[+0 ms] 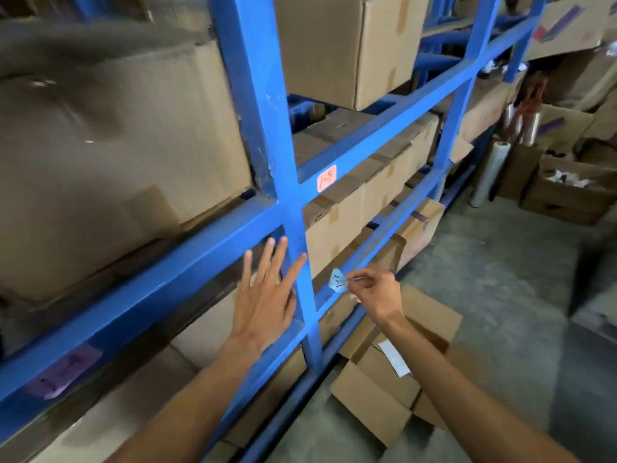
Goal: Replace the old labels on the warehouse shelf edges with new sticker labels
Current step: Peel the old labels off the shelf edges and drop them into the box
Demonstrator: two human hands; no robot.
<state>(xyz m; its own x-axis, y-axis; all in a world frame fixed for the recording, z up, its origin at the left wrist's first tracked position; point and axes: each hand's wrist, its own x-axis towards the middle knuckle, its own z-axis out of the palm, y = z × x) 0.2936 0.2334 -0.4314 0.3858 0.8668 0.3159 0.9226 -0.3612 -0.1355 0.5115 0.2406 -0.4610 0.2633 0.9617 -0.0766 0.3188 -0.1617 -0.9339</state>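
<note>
On the lower left beam a purple label [63, 370] sits in place. Your left hand [265, 295], fingers spread, lies flat against the blue upright [302, 272]. Your right hand [375, 292] pinches a light-blue label [338, 281] at the shelf beam [360, 262]; whether you're peeling or sticking is unclear, so next likely press or pull it evenly.

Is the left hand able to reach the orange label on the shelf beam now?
Probably yes: the left hand is open and empty, and nothing blocks the orange label above it.
</note>
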